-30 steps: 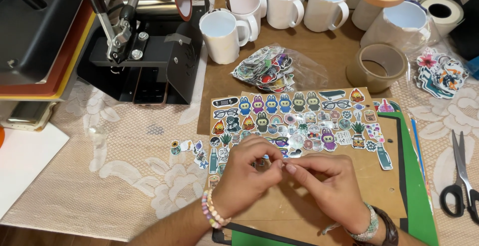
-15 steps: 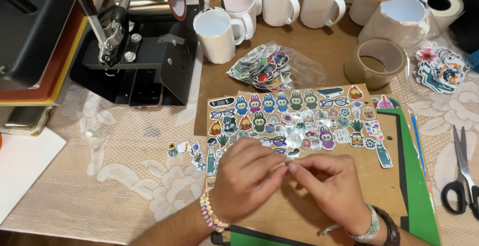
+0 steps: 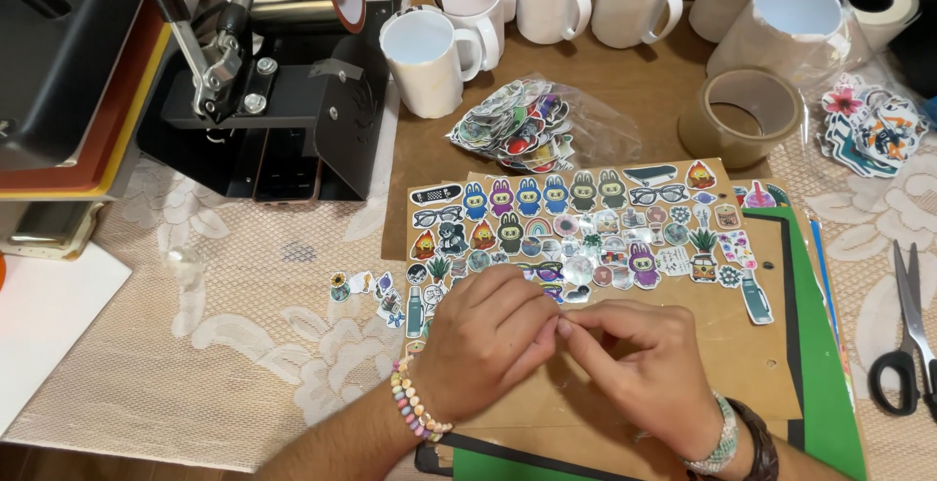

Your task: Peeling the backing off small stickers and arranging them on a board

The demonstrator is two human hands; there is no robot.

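Both hands pinch at one small sticker over the brown cardboard sheet.

The left hand [image 3: 483,340] and right hand [image 3: 634,369] meet fingertip to fingertip, fingers pressed together on a sticker [image 3: 558,325] almost hidden between them, just near of the sticker rows [image 3: 586,227]. It looks light, thin and floppy, best taken by its edge.

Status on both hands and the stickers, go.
Left hand and right hand pinched together, fingertips meeting over the brown board; whatever is between them too small to tell. Stickers laid in rows just beyond. Scissors off right, apart.
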